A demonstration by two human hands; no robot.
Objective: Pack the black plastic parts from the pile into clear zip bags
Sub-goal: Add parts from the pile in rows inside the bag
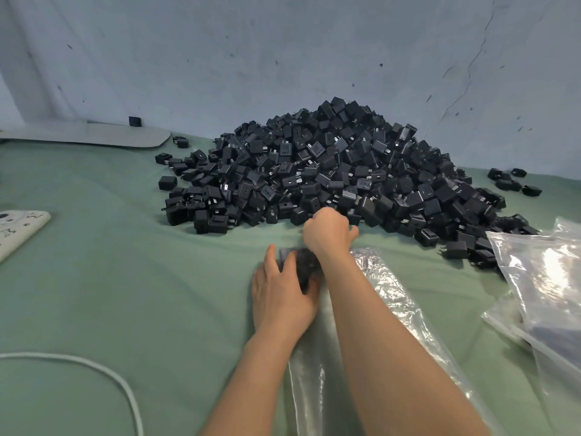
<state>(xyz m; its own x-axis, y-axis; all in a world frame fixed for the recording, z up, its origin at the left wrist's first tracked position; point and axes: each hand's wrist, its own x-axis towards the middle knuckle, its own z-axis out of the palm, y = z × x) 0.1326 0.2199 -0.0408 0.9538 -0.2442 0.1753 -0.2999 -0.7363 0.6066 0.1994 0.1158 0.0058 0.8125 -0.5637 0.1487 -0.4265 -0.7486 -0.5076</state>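
Note:
A big pile of black plastic parts lies on the green cloth against the wall. A clear zip bag stretches from the pile's near edge toward me, under my right forearm. Several black parts sit inside its far end. My left hand grips that end of the bag around the parts. At the foot of the pile, my right hand has its fingers curled; what they hold is hidden.
More clear zip bags lie stacked at the right, one with dark parts inside. Loose black parts lie scattered beside the pile. A white cable curves at lower left. A patterned white object sits at the left edge.

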